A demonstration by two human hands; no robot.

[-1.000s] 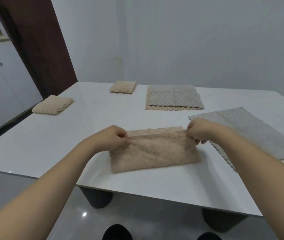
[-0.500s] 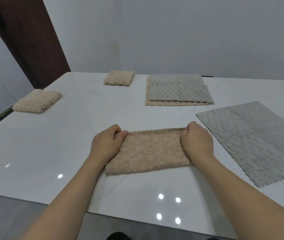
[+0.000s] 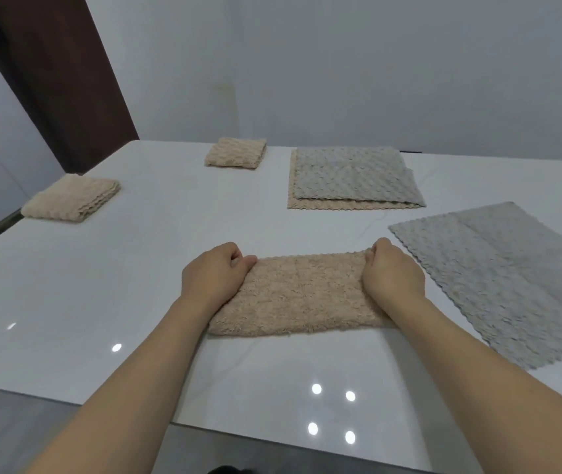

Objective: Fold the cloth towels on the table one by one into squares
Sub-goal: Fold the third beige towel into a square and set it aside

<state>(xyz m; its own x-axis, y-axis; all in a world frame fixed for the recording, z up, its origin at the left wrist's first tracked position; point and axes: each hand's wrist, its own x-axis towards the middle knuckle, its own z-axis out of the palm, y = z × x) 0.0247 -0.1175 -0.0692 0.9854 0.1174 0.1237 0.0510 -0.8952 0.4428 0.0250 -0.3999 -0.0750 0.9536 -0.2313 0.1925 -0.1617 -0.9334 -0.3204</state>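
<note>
A beige towel (image 3: 302,295), folded into a long strip, lies flat on the white table (image 3: 101,285) in front of me. My left hand (image 3: 216,277) rests on its left end with fingers curled, pinching the far left corner. My right hand (image 3: 392,273) lies on the right end and pinches the far right corner the same way. Both hands press the strip down onto the table.
A grey towel (image 3: 512,278) lies spread flat to the right. Farther back a grey towel (image 3: 351,176) sits on a beige one. Two folded beige squares lie at the far left (image 3: 71,197) and far middle (image 3: 235,152). The table's near edge runs just below my forearms.
The far edge of the beige strip, lifted a second ago, now lies flat on the table. Both hands have come down onto its ends. My head has moved closer and lower.
</note>
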